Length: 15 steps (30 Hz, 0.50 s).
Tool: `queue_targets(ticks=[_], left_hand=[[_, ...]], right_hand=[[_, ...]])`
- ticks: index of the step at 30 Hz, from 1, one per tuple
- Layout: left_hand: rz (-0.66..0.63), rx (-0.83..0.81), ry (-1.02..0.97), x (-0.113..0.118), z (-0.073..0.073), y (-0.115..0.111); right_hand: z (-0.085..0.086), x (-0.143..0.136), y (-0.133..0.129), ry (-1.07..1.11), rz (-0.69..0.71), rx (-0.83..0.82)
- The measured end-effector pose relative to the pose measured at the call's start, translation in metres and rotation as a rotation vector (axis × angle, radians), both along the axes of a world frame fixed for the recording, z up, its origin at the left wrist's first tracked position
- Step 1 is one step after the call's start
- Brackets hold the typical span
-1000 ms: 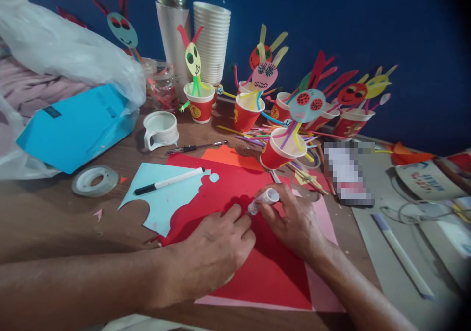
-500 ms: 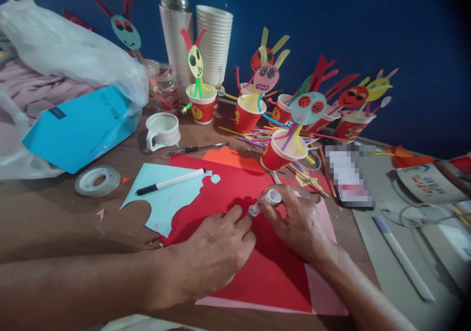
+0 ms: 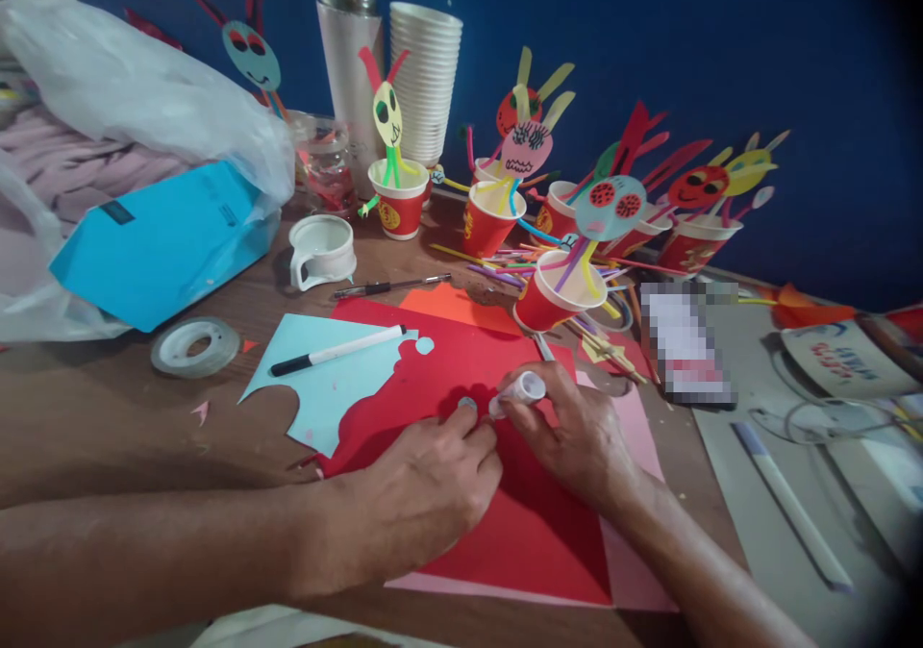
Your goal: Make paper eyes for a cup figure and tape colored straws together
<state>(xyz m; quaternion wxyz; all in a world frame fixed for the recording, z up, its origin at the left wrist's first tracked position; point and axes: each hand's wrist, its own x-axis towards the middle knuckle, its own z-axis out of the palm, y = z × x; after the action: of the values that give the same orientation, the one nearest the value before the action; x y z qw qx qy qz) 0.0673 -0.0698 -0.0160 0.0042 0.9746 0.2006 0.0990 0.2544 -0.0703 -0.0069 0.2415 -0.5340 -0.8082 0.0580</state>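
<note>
1. Dark blue wall [image 3: 649, 33] is backing a brown tabletop [image 3: 93, 427]; craft stuff is covering most of it.
2. Right hand [image 3: 587, 436]: fingers are closing around a white tube [image 3: 530, 388], probably a glue stick, working end angled down-left. Can't tell if the tip is touching paper.
3. Left hand [image 3: 447, 475]: fingers are bunching close together over the red sheet [image 3: 555, 552]. Small pale-blue piece [image 3: 467, 404] is lying at the index fingertip; can't tell if it's being pinched or just pressed.
4. Doing it well, my read: pinning the piece at its edge, dabbing lightly, keeping glue off the fingers and red sheet.
5. Around: marker [image 3: 338, 350] is lying on the light-blue sheet [image 3: 310, 417], left. Tape roll [image 3: 162, 352] and white mug [image 3: 328, 263] are sitting farther out.
6. In the way: nothing is blocking between the hands. Red cup [image 3: 542, 307] with a blue paper face [image 3: 611, 211] is standing just beyond the right hand, so any forward reach is risking a knock. Phone [image 3: 685, 340] is lying right of it.
</note>
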Motion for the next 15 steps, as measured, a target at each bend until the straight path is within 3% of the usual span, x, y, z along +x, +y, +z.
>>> queue_targets(ticks=[15], left_hand=[[0.045,-0.07,0.015,-0.0019,0.0004,-0.0028]], right_hand=[[-0.0011,0.0007,0.0045,-0.103,-0.093,0.066]])
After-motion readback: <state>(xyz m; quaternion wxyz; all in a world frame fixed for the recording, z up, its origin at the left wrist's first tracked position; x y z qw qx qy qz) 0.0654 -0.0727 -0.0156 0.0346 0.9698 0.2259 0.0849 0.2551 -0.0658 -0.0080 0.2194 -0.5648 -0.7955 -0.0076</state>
